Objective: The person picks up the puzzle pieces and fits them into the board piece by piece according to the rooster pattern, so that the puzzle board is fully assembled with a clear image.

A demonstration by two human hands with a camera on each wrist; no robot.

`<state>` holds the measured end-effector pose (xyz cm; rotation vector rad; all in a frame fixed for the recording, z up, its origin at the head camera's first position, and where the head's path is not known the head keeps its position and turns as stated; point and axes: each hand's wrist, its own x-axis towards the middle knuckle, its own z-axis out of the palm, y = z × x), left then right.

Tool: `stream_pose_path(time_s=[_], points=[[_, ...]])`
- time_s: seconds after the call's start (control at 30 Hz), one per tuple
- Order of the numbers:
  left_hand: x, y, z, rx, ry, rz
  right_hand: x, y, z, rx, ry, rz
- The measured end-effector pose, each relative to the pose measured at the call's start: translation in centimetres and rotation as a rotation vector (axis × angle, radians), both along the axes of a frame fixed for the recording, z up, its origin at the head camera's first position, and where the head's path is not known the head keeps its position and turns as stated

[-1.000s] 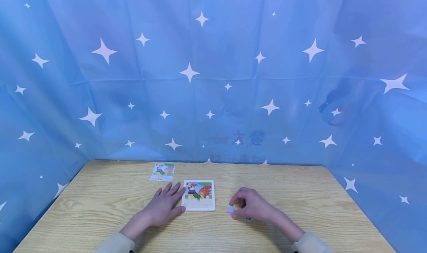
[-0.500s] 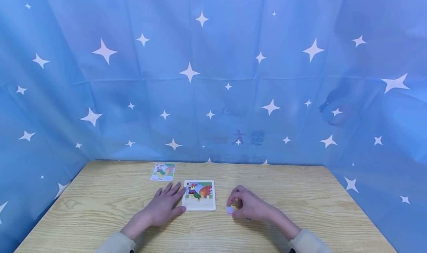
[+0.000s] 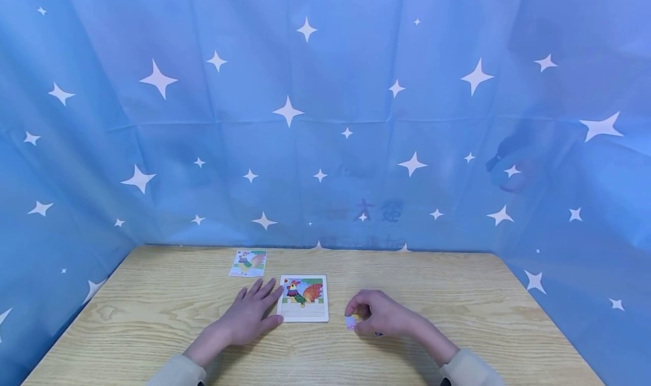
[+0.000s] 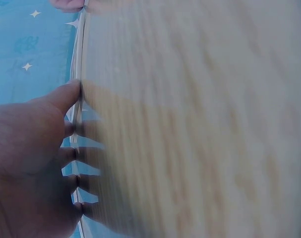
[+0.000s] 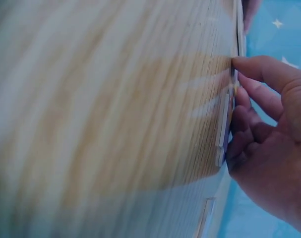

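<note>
A white-framed jigsaw puzzle board (image 3: 305,312) lies flat near the table's middle, its upper part showing a colourful rooster and its lower strip bare. My left hand (image 3: 248,315) lies palm down with fingers spread, index fingertip and thumb tip at the board's left edge. To the right of the board, my right hand (image 3: 385,313) pinches a lilac-and-yellow puzzle piece (image 3: 350,322) between thumb and index finger, low over the table. In the right wrist view, more flat pieces (image 5: 222,121) lie on the tabletop under the curled fingers, mostly hidden in the head view.
A square picture card (image 3: 248,263) with the same rooster lies behind the left hand, towards the back of the wooden table (image 3: 437,278). A blue curtain (image 3: 335,148) with white stars stands along the back and sides.
My right hand has shifted slightly to the left with the puzzle piece, its fingers drawing back a little. The left hand and the board have stayed in place.
</note>
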<state>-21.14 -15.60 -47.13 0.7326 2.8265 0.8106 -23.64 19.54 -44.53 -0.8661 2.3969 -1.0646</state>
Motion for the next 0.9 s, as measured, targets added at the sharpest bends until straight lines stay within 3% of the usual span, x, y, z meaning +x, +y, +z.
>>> stream_pose_path(time_s=[0.27,0.53,0.9], points=[[-0.02,-0.12,-0.14,0.008,0.002,-0.006,-0.12,0.17,0.05,-0.019,-0.027,0.027],[0.21,-0.12,0.23,0.004,-0.002,-0.009,0.27,0.05,0.04,-0.024,-0.027,-0.003],[-0.06,-0.11,-0.15,0.009,0.002,-0.006,0.45,-0.10,-0.12,-0.021,-0.016,-0.030]])
